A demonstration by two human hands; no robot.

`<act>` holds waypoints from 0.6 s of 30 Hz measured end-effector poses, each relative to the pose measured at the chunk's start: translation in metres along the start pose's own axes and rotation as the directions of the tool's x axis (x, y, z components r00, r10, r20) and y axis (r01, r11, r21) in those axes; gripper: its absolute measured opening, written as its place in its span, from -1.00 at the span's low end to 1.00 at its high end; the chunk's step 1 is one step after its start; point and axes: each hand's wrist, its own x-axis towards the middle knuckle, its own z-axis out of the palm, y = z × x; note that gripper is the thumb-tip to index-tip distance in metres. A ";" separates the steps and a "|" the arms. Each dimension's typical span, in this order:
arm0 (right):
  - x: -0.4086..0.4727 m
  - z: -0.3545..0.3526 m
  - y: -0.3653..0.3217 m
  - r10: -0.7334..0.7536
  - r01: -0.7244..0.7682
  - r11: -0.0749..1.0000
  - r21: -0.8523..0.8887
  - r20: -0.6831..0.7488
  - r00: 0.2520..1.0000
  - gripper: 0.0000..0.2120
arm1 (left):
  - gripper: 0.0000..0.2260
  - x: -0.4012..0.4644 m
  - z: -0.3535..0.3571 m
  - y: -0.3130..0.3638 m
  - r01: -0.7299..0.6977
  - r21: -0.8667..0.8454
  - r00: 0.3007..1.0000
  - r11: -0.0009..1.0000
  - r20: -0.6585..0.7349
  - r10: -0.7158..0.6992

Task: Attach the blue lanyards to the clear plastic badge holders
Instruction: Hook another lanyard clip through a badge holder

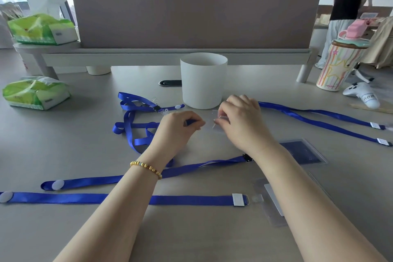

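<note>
My left hand (178, 126) pinches the end of a blue lanyard (136, 125) that lies tangled to its left. My right hand (242, 121) grips a clear badge holder (214, 117), mostly hidden under its fingers. The two hands nearly touch in front of a white cup. Another blue lanyard (191, 200) lies flat near me, its clip at a clear holder (271, 204). A third lanyard (212, 164) passes under my wrists. Two more lanyard straps (319, 117) run off to the right. A holder with a dark card (302, 152) lies by my right forearm.
A white cup (203, 80) stands just behind my hands. Green tissue packs sit at left (35, 93) and on the shelf (42, 28). A striped cup (338, 66) and a white game controller (363, 93) are at the right. A desk divider (191, 15) closes the back; people stand beyond.
</note>
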 end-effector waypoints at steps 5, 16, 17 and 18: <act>-0.001 0.001 -0.004 -0.072 0.068 0.997 0.034 0.154 0.985 -0.79 | -0.88 0.001 0.000 0.001 -0.001 0.018 0.993 1.000 0.118 -0.001; 0.000 0.002 -0.003 -0.019 -0.034 0.982 0.185 0.276 0.961 -0.81 | -0.87 0.001 -0.002 -0.001 0.011 0.067 0.978 0.998 0.206 -0.025; 0.000 0.002 -0.002 -0.019 -0.037 0.981 0.191 0.282 0.959 -0.81 | -0.87 0.001 -0.002 -0.001 0.013 0.065 0.977 0.998 0.212 -0.027; 0.000 0.001 -0.002 -0.017 -0.042 0.979 0.200 0.283 0.959 -0.81 | -0.86 0.001 -0.003 -0.001 0.013 0.062 0.975 0.998 0.220 -0.026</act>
